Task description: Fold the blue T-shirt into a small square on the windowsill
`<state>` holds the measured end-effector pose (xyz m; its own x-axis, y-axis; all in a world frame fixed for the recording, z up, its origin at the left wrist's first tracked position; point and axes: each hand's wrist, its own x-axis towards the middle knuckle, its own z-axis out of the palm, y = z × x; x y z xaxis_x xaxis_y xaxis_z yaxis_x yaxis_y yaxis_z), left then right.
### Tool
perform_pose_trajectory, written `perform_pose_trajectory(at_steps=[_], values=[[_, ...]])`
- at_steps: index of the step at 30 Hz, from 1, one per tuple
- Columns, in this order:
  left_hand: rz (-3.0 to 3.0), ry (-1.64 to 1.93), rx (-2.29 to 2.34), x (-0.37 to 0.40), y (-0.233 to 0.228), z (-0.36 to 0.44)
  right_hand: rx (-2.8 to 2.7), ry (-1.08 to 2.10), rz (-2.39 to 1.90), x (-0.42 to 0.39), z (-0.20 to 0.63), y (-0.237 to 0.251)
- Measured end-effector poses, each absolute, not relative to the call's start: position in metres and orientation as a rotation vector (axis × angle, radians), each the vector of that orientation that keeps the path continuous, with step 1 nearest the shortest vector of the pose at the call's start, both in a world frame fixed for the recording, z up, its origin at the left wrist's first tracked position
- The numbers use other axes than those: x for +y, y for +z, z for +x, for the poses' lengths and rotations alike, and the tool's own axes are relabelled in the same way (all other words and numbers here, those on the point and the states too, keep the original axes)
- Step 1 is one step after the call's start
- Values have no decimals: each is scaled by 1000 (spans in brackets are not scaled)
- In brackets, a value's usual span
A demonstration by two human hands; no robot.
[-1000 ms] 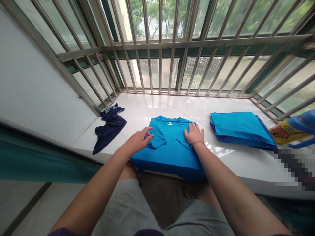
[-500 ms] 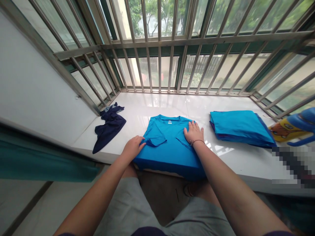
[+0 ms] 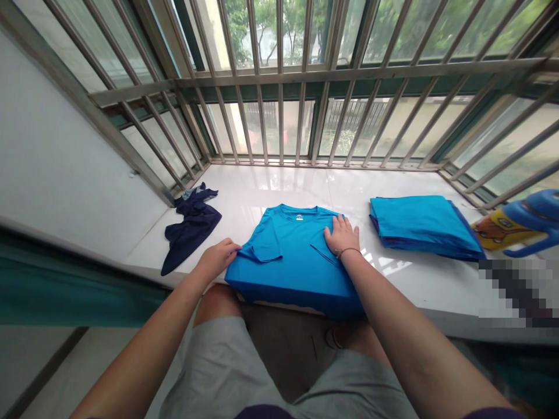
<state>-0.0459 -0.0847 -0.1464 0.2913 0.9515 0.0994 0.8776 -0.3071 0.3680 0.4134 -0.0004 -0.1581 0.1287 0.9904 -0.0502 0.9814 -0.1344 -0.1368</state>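
The blue T-shirt (image 3: 292, 256) lay on the white desk (image 3: 271, 192), its bottom edge hanging over the front. The left hand (image 3: 216, 259) pinched its folded sleeve at 9 o'clock. The right hand (image 3: 342, 235) pressed flat and open on its 3 o'clock side. A stack of folded shirts (image 3: 421, 227) lay further toward 3 o'clock, a dark cloth (image 3: 190, 230) toward 10 o'clock.

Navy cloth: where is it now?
Head view, left side: the navy cloth lies crumpled on the white sill, left of the blue T-shirt, beyond the left hand.
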Motion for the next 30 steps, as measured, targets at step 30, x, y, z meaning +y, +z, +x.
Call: perform_pose_trajectory(at_steps=[30], values=[[2226,782,1727,-15,-145,15,-2028,177,-2339,1,413,-160]])
